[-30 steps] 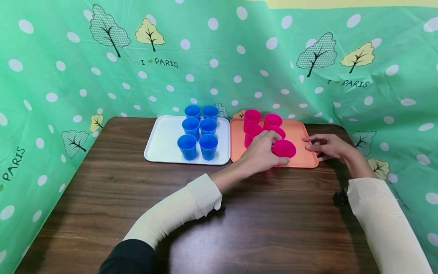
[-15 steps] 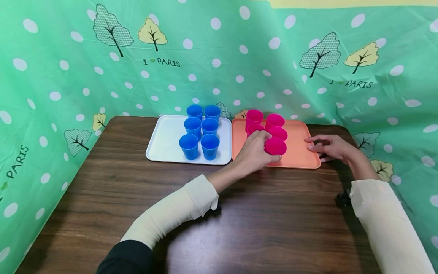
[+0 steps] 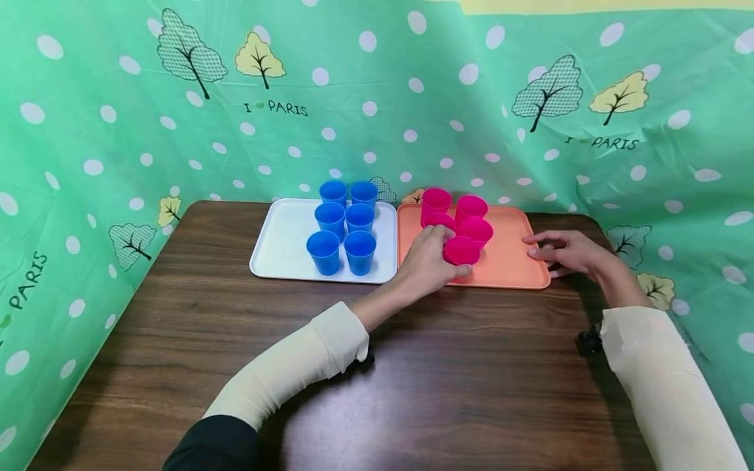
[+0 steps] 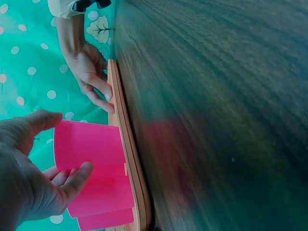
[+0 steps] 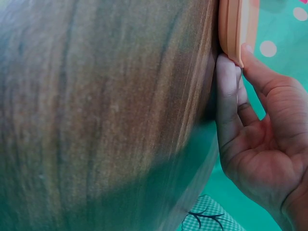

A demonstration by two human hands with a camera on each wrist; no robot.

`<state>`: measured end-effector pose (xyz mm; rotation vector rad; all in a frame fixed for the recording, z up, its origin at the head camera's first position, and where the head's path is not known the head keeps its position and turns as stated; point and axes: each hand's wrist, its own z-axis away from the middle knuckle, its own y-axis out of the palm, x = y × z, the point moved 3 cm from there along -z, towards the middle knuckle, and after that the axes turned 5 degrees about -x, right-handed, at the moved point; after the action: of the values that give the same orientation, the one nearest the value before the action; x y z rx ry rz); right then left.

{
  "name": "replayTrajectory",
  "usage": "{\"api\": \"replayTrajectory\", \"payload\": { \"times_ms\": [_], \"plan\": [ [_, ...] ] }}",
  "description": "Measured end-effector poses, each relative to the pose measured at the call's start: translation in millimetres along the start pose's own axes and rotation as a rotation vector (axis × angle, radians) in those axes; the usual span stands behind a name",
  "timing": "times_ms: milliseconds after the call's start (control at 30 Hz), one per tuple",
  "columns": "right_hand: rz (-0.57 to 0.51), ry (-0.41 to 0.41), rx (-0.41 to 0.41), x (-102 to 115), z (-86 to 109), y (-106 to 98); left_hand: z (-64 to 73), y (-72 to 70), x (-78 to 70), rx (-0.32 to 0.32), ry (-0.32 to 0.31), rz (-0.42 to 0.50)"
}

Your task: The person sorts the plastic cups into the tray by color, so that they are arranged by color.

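A pink cup (image 3: pixel 462 251) stands upright at the front of the orange tray (image 3: pixel 518 258), and my left hand (image 3: pixel 425 261) grips it around the side. In the left wrist view, the thumb and fingers of that hand (image 4: pixel 29 168) lie on opposite sides of the cup (image 4: pixel 91 144), near its rim. At the tray's right end, my right hand (image 3: pixel 568 253) pinches the edge. The right wrist view has the thumb over the tray's rim (image 5: pixel 233 33) and fingers against its outer side. Several more pink cups (image 3: pixel 471 208) stand behind, one partly hidden by my left hand.
Left of the orange tray, a white tray (image 3: pixel 277 252) holds several blue cups (image 3: pixel 323 252) in two columns. Both trays lie side by side at the back of the brown wooden table (image 3: pixel 471 379). A green patterned cloth (image 3: pixel 377 78) hangs behind and at the sides.
My left hand has moved the front pink cup leftward across the orange tray, toward the front of the other pink cups. The right hand has stayed at the tray's right edge.
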<state>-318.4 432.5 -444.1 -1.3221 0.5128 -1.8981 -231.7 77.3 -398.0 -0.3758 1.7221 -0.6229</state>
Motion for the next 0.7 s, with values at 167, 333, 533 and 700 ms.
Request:
{"api": "replayTrajectory", "payload": {
  "times_ms": [167, 333, 533, 700],
  "plan": [
    [-0.003, -0.001, -0.001, 0.6, 0.4, 0.0, 0.3, -0.8, 1.9, -0.006, -0.003, 0.011],
    [-0.005, -0.005, -0.002, 0.7, 0.5, -0.1, 0.9, -2.1, 2.2, -0.020, -0.017, 0.012],
    [0.002, -0.010, -0.002, 0.0, -0.3, -0.5, 1.6, -3.9, 2.2, -0.036, -0.038, 0.000],
    [0.000, -0.009, 0.000, 0.1, -0.3, -0.3, 2.0, -5.0, 3.0, -0.041, -0.034, -0.010]
  ]
}}
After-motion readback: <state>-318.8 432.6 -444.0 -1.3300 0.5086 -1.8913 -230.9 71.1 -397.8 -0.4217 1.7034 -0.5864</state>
